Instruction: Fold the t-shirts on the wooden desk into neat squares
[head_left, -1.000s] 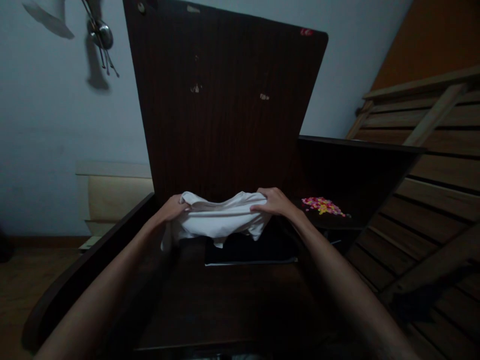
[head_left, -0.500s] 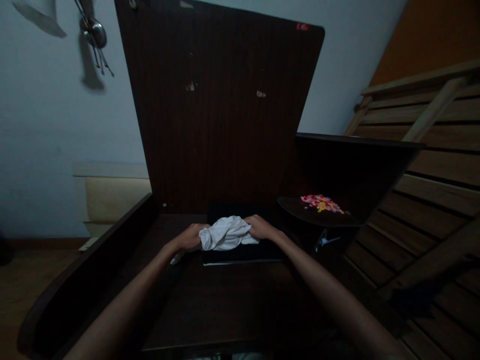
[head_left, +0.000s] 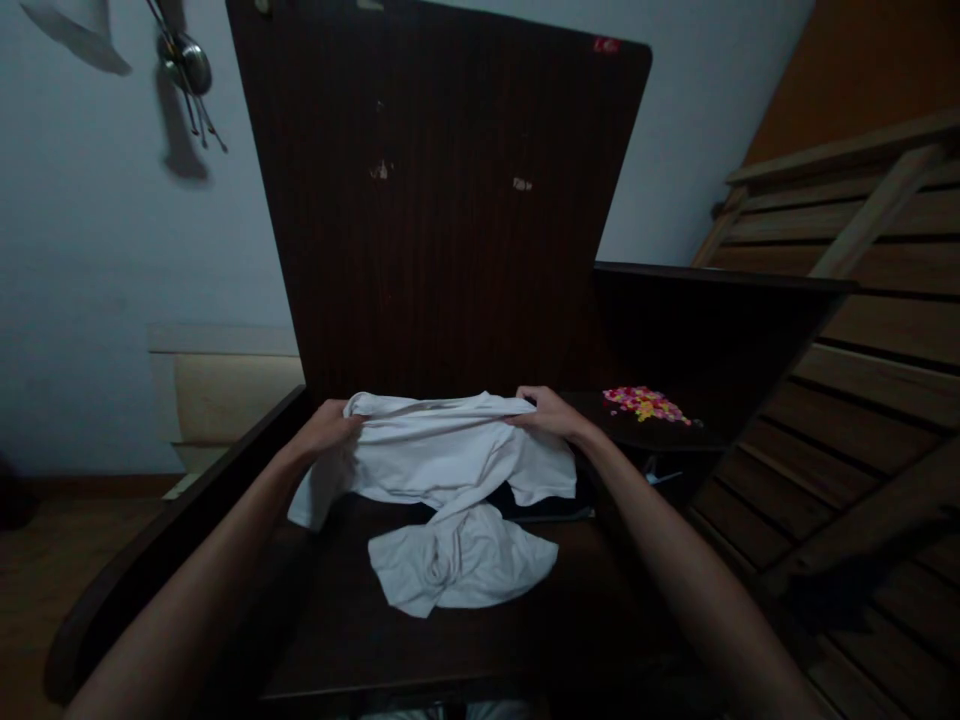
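A white T-shirt is stretched between my two hands above a dark wooden tabletop. My left hand is closed on the shirt's left shoulder. My right hand grips its right shoulder. The upper edge is held taut between them. The twisted lower part of the shirt lies bunched on the table below. A flat black object lies on the table under the shirt, mostly hidden.
A tall dark wooden board stands upright behind the table. Small pink and yellow pieces lie heaped on a dark shelf at the right. Wooden slats lean at the far right. Metal utensils hang on the wall.
Half a second ago the shirt was bunched small between my hands, low on the black object. My hands have since risen and moved apart, spreading the shirt open so its lower part falls onto the table.
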